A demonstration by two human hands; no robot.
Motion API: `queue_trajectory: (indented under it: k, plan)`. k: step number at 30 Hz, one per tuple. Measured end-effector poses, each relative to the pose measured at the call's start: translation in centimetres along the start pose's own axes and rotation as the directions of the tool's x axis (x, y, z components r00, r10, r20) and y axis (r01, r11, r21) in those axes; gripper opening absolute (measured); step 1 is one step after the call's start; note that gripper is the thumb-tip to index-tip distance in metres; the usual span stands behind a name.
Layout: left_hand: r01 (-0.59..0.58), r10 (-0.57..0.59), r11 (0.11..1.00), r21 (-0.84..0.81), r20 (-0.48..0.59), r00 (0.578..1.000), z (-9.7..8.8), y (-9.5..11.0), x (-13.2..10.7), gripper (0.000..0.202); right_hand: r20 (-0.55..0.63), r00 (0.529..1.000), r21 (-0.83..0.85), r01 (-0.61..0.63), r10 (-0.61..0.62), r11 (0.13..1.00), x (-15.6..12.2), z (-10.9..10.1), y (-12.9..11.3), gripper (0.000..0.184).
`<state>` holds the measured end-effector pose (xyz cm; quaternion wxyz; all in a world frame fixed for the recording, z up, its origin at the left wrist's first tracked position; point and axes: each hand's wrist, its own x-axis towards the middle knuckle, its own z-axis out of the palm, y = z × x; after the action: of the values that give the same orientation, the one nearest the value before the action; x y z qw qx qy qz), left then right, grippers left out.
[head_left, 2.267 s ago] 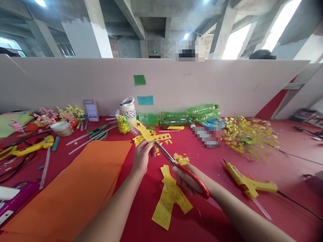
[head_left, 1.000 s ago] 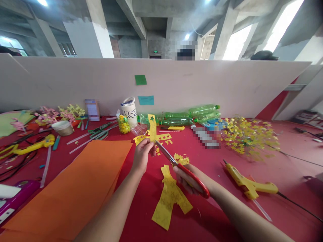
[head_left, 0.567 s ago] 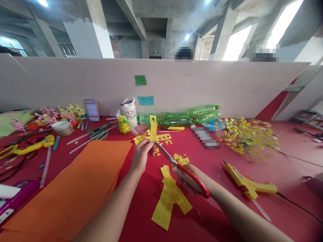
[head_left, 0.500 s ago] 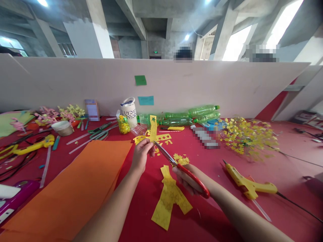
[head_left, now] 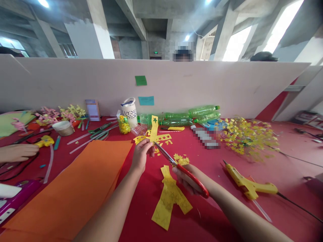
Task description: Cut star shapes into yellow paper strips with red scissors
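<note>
Pinched in my left hand (head_left: 143, 153) is a yellow paper strip (head_left: 154, 127) with a star-shaped hole near its top. My right hand (head_left: 190, 179) grips the red handles of a pair of scissors (head_left: 174, 161), whose blade tips reach the strip beside my left fingertips. Just beyond the right hand lies a small pile of cut yellow stars (head_left: 181, 159). Nearer to me are yellow paper pieces (head_left: 168, 195) with star outlines drawn on them. Behind the left hand, more yellow scraps (head_left: 163, 137) with star holes are spread on the red table.
Orange sheets (head_left: 73, 181) cover the left side. A yellow glue gun (head_left: 248, 185) and a yellow star bunch (head_left: 248, 137) are at right. Green bottles (head_left: 179, 121) and a white cup (head_left: 129, 111) stand along the partition. Another person's hand (head_left: 19, 153) is on a yellow glue gun (head_left: 46, 141).
At far left, another person's hand has come in and onto the yellow glue gun there. The strip in my left hand has tilted slightly right; my hands have hardly moved.
</note>
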<state>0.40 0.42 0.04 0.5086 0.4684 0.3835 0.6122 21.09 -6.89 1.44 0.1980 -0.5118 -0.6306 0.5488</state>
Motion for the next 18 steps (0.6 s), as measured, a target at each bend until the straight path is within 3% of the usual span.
queue_trajectory:
  k: [18]
  plan:
    - [-0.022, 0.020, 0.999, 0.049, 0.029, 0.999, 0.96, 0.22, -0.84, 0.023, 0.005, 1.000, 0.067, -0.008, 0.008, 0.998, 0.26, 0.83, 0.16, 0.050]
